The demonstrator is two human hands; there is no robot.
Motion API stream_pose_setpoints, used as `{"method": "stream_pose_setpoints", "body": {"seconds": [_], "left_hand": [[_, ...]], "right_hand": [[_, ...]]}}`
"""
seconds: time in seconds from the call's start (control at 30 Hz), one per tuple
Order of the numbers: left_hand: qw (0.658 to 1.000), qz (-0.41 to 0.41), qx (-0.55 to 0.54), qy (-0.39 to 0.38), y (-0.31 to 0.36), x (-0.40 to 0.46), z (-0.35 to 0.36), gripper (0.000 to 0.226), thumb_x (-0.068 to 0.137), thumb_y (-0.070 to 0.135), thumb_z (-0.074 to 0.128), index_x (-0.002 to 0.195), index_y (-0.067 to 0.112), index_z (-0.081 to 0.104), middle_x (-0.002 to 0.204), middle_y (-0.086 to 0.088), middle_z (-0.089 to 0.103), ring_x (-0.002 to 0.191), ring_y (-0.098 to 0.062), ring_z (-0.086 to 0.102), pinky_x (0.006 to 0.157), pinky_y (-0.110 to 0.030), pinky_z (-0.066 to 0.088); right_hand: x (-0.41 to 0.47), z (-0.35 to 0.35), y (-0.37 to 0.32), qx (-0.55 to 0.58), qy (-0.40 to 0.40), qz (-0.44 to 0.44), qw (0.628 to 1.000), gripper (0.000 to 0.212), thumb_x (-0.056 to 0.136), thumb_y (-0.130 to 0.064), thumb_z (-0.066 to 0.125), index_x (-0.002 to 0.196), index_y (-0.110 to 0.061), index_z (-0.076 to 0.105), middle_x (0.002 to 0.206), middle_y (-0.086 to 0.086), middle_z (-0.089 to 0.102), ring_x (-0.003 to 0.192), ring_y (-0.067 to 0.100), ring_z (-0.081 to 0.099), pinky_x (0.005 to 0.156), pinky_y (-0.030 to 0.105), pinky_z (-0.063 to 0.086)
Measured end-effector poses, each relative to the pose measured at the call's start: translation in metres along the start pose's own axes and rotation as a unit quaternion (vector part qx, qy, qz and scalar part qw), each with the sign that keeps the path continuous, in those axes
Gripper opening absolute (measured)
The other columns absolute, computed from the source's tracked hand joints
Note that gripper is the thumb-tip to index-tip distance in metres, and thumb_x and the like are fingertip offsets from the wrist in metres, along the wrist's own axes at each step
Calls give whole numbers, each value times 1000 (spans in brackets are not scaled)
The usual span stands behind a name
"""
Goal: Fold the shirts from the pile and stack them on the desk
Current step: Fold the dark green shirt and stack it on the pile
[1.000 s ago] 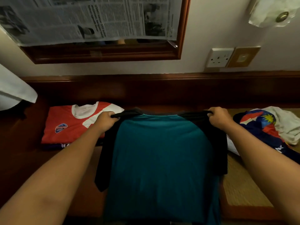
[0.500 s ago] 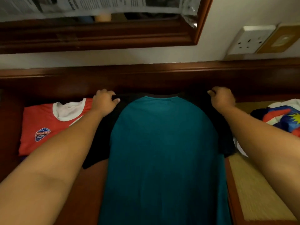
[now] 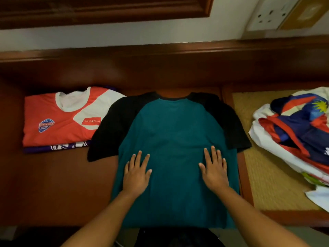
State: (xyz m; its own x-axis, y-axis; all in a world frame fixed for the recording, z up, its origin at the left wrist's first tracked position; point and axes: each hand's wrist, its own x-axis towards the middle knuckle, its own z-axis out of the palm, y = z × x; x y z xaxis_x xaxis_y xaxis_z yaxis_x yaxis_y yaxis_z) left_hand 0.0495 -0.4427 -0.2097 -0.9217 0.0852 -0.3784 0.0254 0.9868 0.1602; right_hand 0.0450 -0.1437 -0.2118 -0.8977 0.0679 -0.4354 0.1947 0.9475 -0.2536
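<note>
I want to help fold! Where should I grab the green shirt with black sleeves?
Probably pinch the end of a black sleeve, coming from the outer side. The teal shirt lies flat with both sleeves spread, so each can fold inward over the middle. Both the left hand and right hand lie flat on it, fingers straight.

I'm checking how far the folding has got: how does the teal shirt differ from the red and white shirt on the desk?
The teal shirt lies spread flat with its black sleeves out, while the red and white shirt is already folded into a compact rectangle. The teal shirt has both hands resting flat on it, left hand and right hand; the red and white shirt is untouched. The red and white shirt sits on another folded garment; the teal shirt lies straight on the desk. Both lie collar towards the wall.
</note>
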Motion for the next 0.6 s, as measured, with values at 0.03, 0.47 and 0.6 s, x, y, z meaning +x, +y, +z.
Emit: {"method": "stream_pose_setpoints", "body": {"seconds": [0.03, 0.47, 0.6], "left_hand": [[1000, -9, -2, -14, 2, 0, 0, 60, 99, 45, 39, 152, 28, 19, 161, -6, 11, 147, -31, 12, 115, -48, 20], [971, -174, -155, 63, 2, -95, 29, 61, 92, 23, 58, 147, 11, 32, 155, -20, 20, 140, -39, 21, 111, -50, 28], [948, -259, -166, 83, -17, -139, 49, 67, 86, 18, 67, 143, 3, 36, 143, -25, 37, 125, -45, 38, 101, -52, 35]], "right_hand": [[3, -3, 5, -14, -8, -7, 1000, 61, 102, -48, 18, 154, -23, -2, 161, 2, -13, 148, 23, -12, 119, 44, 1], [-110, 13, 55, 118, 64, 63, 989, 39, 92, -14, 56, 129, -4, 51, 128, 17, 51, 119, 33, 47, 100, 44, 41], [-141, 30, 64, 129, 72, 103, 984, 29, 90, -9, 59, 117, 0, 52, 111, 20, 55, 104, 37, 54, 85, 41, 45]]}}
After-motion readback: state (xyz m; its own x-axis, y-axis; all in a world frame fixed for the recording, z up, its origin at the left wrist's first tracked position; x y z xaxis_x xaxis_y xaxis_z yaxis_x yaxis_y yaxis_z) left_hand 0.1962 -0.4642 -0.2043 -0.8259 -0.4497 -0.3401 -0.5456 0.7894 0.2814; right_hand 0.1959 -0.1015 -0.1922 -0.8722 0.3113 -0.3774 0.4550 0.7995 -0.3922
